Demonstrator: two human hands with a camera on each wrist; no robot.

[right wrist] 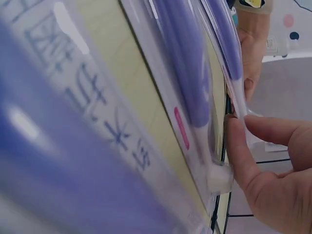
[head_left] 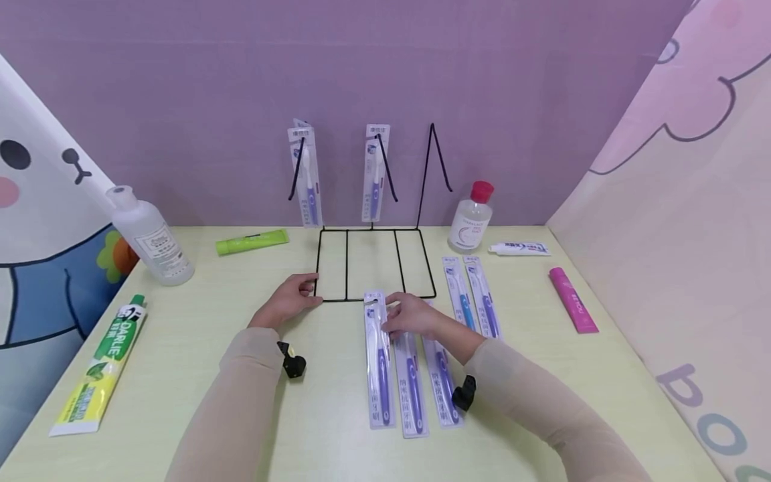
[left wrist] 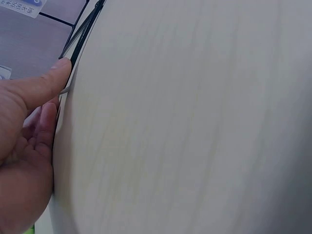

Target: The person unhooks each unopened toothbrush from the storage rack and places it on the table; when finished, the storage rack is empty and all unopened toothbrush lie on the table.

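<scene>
A black wire display rack stands on the table with three upright prongs. Packaged toothbrushes hang on the left prong and the middle prong; the right one is bare. My left hand grips the rack's front left corner, thumb against the wire. With thumb and forefinger my right hand pinches the upper edge of a packaged purple toothbrush. Its top overlaps the rack's front bar in the head view. Two more packaged toothbrushes lie beside it, partly hidden under the right hand and forearm.
Two packaged toothbrushes lie right of the rack. Behind them are a red-capped bottle and a small white tube; a pink tube lies farther right. Leftward are a green tube, a white bottle and a toothpaste tube.
</scene>
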